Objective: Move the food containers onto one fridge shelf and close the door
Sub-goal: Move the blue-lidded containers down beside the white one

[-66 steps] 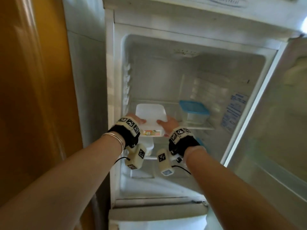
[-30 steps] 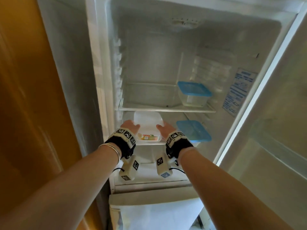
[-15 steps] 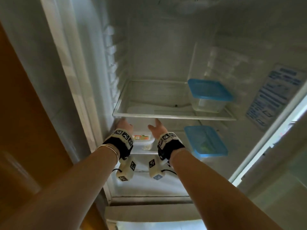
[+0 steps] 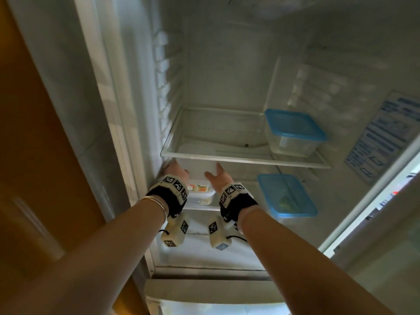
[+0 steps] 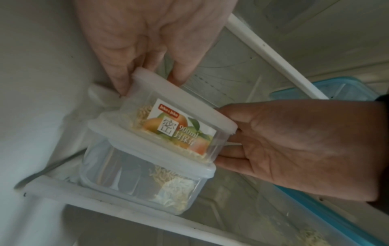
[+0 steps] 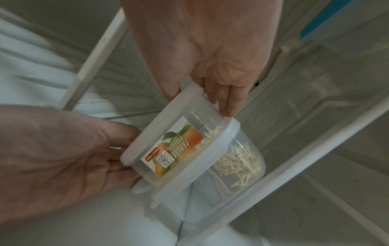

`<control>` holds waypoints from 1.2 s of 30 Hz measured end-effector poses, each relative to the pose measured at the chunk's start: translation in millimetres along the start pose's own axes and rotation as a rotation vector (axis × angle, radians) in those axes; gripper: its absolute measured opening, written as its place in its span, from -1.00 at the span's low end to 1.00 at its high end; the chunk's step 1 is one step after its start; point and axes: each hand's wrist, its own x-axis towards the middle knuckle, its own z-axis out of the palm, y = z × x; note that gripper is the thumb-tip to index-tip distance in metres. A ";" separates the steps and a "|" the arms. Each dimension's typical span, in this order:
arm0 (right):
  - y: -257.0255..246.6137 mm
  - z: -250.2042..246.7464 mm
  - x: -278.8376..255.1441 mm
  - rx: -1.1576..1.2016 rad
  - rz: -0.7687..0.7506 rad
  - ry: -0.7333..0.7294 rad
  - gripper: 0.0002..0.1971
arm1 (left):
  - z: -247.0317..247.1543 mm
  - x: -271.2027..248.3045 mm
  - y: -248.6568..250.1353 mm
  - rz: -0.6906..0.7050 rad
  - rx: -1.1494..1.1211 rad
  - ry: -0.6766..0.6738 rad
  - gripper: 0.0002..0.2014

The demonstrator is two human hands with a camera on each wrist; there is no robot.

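A clear labelled container (image 4: 200, 188) with a white lid sits on top of a second clear white-lidded container (image 4: 203, 200) at the left of the lower fridge shelf (image 4: 200, 208). My left hand (image 4: 175, 172) holds its left end and my right hand (image 4: 216, 176) its right end, thumbs by the lid. The left wrist view shows the labelled container (image 5: 181, 128) stacked on the lower one (image 5: 147, 179), my left hand (image 5: 151, 66) above. In the right wrist view my right hand (image 6: 210, 79) grips the lid end of the labelled container (image 6: 174, 149).
One blue-lidded container (image 4: 295, 130) stands at the right of the upper shelf (image 4: 245, 159); another (image 4: 286, 196) sits on the lower shelf's right side. The fridge door (image 4: 386, 235) stands open at right. An orange-brown wall (image 4: 34, 133) lies at left.
Both hands have brought the labelled container down from the upper shelf and in under it, onto the other clear container on the lower shelf. My head has moved closer.
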 end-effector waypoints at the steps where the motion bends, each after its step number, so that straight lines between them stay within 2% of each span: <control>1: -1.2 0.2 -0.7 -0.001 0.011 -0.008 -0.30 | -0.4 0.6 0.0 0.002 -0.001 -0.003 -0.64; 6: -4.5 -0.2 -10.5 -0.040 0.051 -0.028 -0.27 | -14.1 -13.6 2.4 0.042 0.051 -0.086 -0.58; 11: -1.1 -7.3 -33.9 -0.135 0.105 0.003 -0.33 | -25.2 -34.8 3.8 0.131 0.117 -0.089 -0.59; 15: 4.4 -18.8 -61.1 -0.222 0.044 0.096 -0.40 | -32.1 -61.1 7.3 0.184 0.112 -0.160 -0.58; 20: 10.0 -35.1 -97.7 -0.338 0.045 0.089 -0.37 | -39.3 -97.2 18.0 0.306 0.173 -0.233 -0.61; 24: 13.1 -60.1 -125.8 -0.385 0.032 0.154 -0.38 | -43.8 -118.6 37.7 0.413 0.243 -0.217 -0.62; 28: 11.0 -92.7 -141.4 -0.403 -0.002 0.255 -0.41 | -50.0 -134.8 68.4 0.521 0.218 -0.196 -0.62; 31: 5.6 -119.6 -146.0 -0.411 -0.038 0.346 -0.45 | -49.1 -133.2 92.1 0.544 0.235 -0.243 -0.63; 32: 4.9 -128.6 -144.4 -0.418 -0.042 0.376 -0.45 | -48.4 -131.5 99.7 0.578 0.253 -0.243 -0.64; 36: 1.4 -159.1 -133.6 -0.401 -0.035 0.515 -0.46 | -46.1 -122.5 131.4 0.572 0.216 -0.240 -0.62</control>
